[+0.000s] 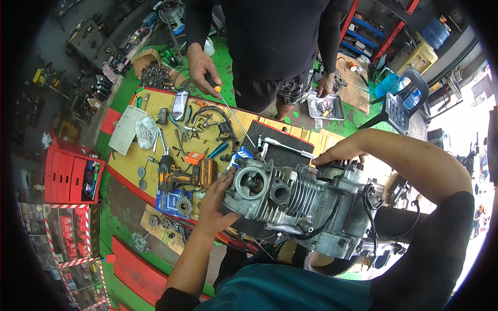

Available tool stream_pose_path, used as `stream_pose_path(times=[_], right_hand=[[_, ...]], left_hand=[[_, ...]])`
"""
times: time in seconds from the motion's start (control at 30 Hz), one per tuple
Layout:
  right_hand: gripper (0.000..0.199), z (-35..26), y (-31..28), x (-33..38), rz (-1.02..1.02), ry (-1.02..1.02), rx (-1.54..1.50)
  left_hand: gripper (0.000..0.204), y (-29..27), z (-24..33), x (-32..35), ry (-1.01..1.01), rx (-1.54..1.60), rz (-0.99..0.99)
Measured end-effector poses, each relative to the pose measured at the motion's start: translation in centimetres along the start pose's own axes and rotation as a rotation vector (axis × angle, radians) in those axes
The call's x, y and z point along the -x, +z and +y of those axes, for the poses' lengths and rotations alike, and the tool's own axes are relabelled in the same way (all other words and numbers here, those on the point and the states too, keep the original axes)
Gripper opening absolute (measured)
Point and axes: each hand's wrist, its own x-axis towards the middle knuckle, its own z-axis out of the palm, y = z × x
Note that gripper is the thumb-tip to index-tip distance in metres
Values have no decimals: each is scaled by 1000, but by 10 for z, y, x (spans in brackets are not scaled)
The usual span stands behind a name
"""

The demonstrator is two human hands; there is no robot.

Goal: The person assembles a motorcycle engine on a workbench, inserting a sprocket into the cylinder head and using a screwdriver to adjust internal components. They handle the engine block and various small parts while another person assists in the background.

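A grey metal engine (306, 207) with a finned cylinder lies on its side at the near edge of the workbench. My left hand (215, 202) grips its cylinder-head end, thumb below the round opening and fingers along the far side. My right hand (340, 149) reaches over to the engine's far right side and holds it by the dark round part; some fingers are hidden. A ratchet wrench (288, 146) lies just beyond the engine, its end close to my right fingertips. Across the bench, another person's hand (205, 72) holds a long screwdriver (236, 117), its tip pointing toward the engine.
On the yellow bench (124, 160) left of the engine are a cordless impact driver (181, 173), pliers, a phone (179, 105), a plastic bag (146, 132) and several loose bolts. A metal tray (337, 110) sits beyond the bench, near a dark chair (399, 106). A red tool cabinet (67, 173) stands at left.
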Motion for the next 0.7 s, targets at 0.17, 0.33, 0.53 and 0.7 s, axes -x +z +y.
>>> stream_pose_path(times=[0.17, 0.33, 0.53, 0.7], right_hand=[[68, 13, 12, 2, -32, -138, -314], [65, 27, 9, -23, -65, -139, -330], [81, -1, 10, 11, -40, 56, -272], [85, 7, 9, -3, -87, 116, -356]], left_hand=[[76, -33, -29, -58, -7, 341, 201], [71, -42, -74, -193, -524, 595, 500], [53, -33, -113, -250, -718, 790, 542], [32, -15, -116, -255, -603, 889, 626]])
